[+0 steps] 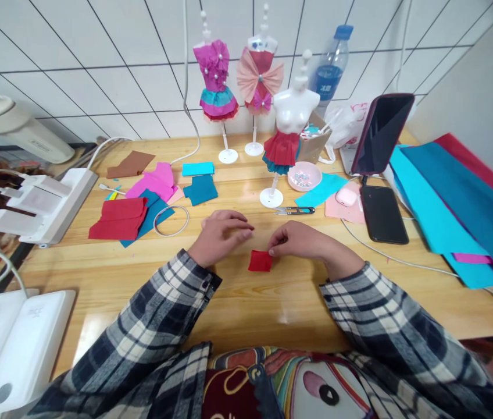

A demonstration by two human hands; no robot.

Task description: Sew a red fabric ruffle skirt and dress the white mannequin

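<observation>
White tiles back a pale wooden worktop [150, 308], where a small red square [260, 261] lies near centre. The right hand [301, 241] touches its far right corner, fingertips nearly together; the left hand [224, 233], empty, hovers just beyond left, slightly spread. Farther out stand silver snips [301, 210] and three mannequins [294, 110], the nearest red-skirted.

- The far wall [133, 70] was covered in white tiles divided by thin dark lines.
- On the right, a plain, pale side wall [486, 87] met the tiled wall at a corner.
- Below the walls, a wooden table [133, 297] stretched across much of the view, its top yellowish-brown with visible grain.
- Light left soft, whitish reflections on the smooth tabletop, one near the left and a smaller one near the middle.
</observation>
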